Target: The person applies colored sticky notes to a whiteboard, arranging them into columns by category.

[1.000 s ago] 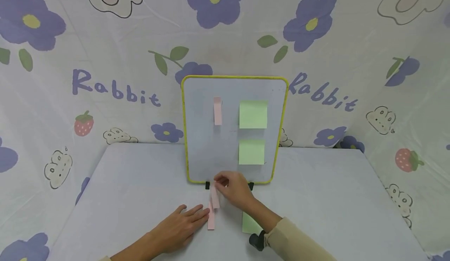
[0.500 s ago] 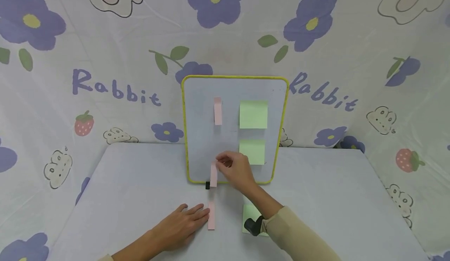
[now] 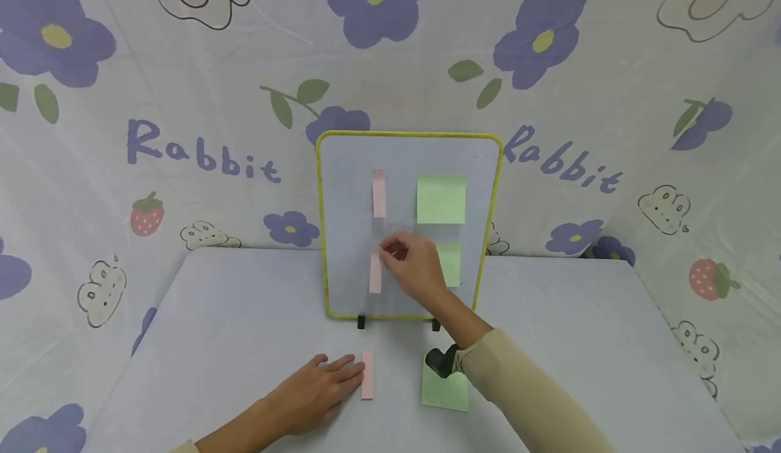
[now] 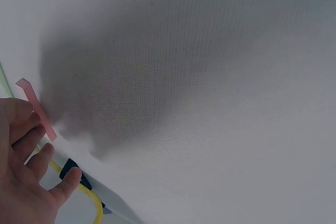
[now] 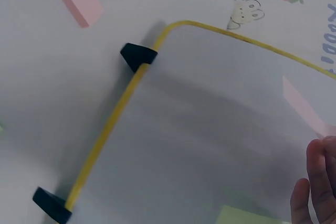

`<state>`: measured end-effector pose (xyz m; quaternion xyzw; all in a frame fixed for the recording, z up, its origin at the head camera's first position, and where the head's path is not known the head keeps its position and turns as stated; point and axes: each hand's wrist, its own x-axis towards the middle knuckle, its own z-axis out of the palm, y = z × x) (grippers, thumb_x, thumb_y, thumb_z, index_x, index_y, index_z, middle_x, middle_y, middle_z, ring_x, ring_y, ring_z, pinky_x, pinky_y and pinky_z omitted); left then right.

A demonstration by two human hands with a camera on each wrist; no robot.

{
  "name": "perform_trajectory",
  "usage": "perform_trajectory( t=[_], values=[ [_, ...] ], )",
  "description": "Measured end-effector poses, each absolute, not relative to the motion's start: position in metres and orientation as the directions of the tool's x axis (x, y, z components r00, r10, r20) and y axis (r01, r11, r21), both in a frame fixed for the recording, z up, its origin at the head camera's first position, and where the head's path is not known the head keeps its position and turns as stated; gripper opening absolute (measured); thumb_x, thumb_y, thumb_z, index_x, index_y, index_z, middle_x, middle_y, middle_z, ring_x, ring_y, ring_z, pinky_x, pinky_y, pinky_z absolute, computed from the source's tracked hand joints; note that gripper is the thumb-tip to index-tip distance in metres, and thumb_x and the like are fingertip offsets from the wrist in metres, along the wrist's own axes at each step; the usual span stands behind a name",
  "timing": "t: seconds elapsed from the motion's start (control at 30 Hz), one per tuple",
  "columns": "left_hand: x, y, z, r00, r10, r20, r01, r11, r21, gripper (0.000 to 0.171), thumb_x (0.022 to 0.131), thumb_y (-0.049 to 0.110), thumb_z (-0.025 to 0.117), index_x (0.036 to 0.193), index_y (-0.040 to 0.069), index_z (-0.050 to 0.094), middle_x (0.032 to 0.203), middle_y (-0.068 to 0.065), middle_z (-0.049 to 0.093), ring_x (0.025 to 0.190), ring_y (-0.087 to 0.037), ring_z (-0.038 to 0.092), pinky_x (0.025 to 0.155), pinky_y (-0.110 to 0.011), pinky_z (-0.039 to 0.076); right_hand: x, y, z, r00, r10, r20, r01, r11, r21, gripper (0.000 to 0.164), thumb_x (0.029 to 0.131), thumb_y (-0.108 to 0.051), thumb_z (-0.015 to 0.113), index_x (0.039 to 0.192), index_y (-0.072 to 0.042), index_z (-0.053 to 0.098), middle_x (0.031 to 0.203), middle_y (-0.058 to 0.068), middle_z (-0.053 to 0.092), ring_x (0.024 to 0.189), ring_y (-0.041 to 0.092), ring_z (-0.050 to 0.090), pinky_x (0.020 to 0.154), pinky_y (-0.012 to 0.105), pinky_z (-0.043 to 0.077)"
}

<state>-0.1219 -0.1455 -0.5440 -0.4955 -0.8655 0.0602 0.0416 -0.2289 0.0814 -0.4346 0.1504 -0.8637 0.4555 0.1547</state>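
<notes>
My right hand (image 3: 415,268) pinches the top end of a narrow pink sticky note (image 3: 375,275) in front of the whiteboard (image 3: 348,236); the strip hangs down beneath another pink sticky note (image 3: 379,194) stuck higher up. In the right wrist view this strip (image 5: 302,103) slants away from the fingertips over the board. On the table, my left hand (image 3: 317,393) lies with its fingers extended, fingertips touching a pad of pink sticky notes (image 3: 367,376). The left wrist view shows the pad (image 4: 38,106) at those fingertips.
Two green sticky notes, the upper one (image 3: 441,199) and the lower one (image 3: 452,264), are on the board's right side. A green pad (image 3: 445,392) lies on the table under the right wrist's black camera (image 3: 441,362). Black feet (image 3: 361,322) support the yellow-framed board.
My right hand has lifted the pink strip off the pad and carried it up to the board's middle left. The left hand has stayed at the pink pad.
</notes>
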Motion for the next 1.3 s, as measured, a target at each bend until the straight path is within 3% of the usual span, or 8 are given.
perform_trajectory(
  t=[0.2, 0.5, 0.6, 0.77, 0.87, 1.03, 1.3],
  values=[
    [-0.121, -0.144, -0.541, -0.526, 0.85, -0.03, 0.845, 0.518, -0.13, 0.043, 0.098, 0.022, 0.058, 0.139, 0.012, 0.059, 0.147, 0.001, 0.053, 0.134, -0.018, 0.049, 0.095, -0.041, 0.047, -0.237, 0.082, -0.425, -0.911, -0.107, 0.399, -0.388, 0.554, -0.737, 0.006, 0.089, -0.006, 0.071, 0.094, -0.006, 0.074, 0.086, 0.005, 0.072, 0.077, 0.018, 0.065, 0.069, 0.03, 0.053],
    [-0.125, -0.141, -0.529, -0.516, 0.857, 0.002, 0.848, 0.51, -0.144, 0.041, 0.096, 0.022, 0.062, 0.135, 0.012, 0.062, 0.142, 0.0, 0.057, 0.131, -0.019, 0.053, 0.093, -0.041, 0.049, -0.244, 0.081, -0.415, -0.903, -0.095, 0.418, -0.397, 0.553, -0.733, 0.007, 0.089, -0.005, 0.07, 0.095, -0.004, 0.074, 0.088, 0.006, 0.072, 0.079, 0.018, 0.065, 0.071, 0.031, 0.053],
    [-0.135, -0.137, -0.517, -0.525, 0.845, 0.102, 0.834, 0.535, -0.137, 0.04, 0.093, 0.022, 0.066, 0.131, 0.009, 0.065, 0.138, -0.003, 0.06, 0.127, -0.021, 0.057, 0.09, -0.042, 0.051, -0.245, 0.08, -0.414, -0.902, -0.094, 0.421, -0.398, 0.556, -0.73, 0.007, 0.09, -0.005, 0.07, 0.096, -0.003, 0.074, 0.088, 0.007, 0.072, 0.079, 0.018, 0.065, 0.071, 0.031, 0.054],
    [-0.159, -0.129, -0.481, -0.531, 0.738, 0.416, 0.782, 0.616, -0.095, 0.04, 0.088, 0.015, 0.071, 0.126, 0.004, 0.068, 0.131, -0.009, 0.065, 0.121, -0.026, 0.061, 0.086, -0.045, 0.054, -0.246, 0.078, -0.413, -0.892, -0.094, 0.441, -0.413, 0.565, -0.714, 0.007, 0.09, -0.007, 0.07, 0.095, -0.003, 0.075, 0.087, 0.007, 0.073, 0.077, 0.018, 0.066, 0.069, 0.031, 0.054],
    [-0.174, -0.124, -0.458, -0.519, 0.662, 0.541, 0.75, 0.656, -0.084, 0.042, 0.088, 0.012, 0.068, 0.129, 0.003, 0.066, 0.133, -0.01, 0.064, 0.124, -0.027, 0.06, 0.088, -0.047, 0.052, -0.246, 0.077, -0.412, -0.888, -0.094, 0.449, -0.417, 0.578, -0.702, 0.008, 0.09, -0.007, 0.07, 0.095, -0.003, 0.075, 0.087, 0.006, 0.074, 0.076, 0.018, 0.066, 0.067, 0.031, 0.054],
    [-0.198, -0.118, -0.436, -0.532, 0.625, 0.571, 0.715, 0.693, -0.093, 0.047, 0.091, 0.01, 0.062, 0.137, 0.002, 0.059, 0.143, -0.01, 0.056, 0.133, -0.029, 0.051, 0.093, -0.049, 0.049, -0.246, 0.076, -0.41, -0.882, -0.105, 0.459, -0.42, 0.616, -0.666, 0.008, 0.09, -0.007, 0.07, 0.095, -0.004, 0.075, 0.087, 0.006, 0.074, 0.075, 0.017, 0.067, 0.066, 0.031, 0.054],
    [-0.216, -0.117, -0.433, -0.559, 0.633, 0.535, 0.694, 0.71, -0.116, 0.051, 0.093, 0.011, 0.059, 0.143, 0.004, 0.053, 0.151, -0.008, 0.047, 0.14, -0.028, 0.043, 0.097, -0.054, 0.044, -0.248, 0.073, -0.408, -0.881, -0.125, 0.456, -0.419, 0.653, -0.631, 0.009, 0.091, -0.008, 0.07, 0.096, -0.004, 0.075, 0.088, 0.006, 0.075, 0.075, 0.017, 0.068, 0.066, 0.03, 0.055]
  ],
)
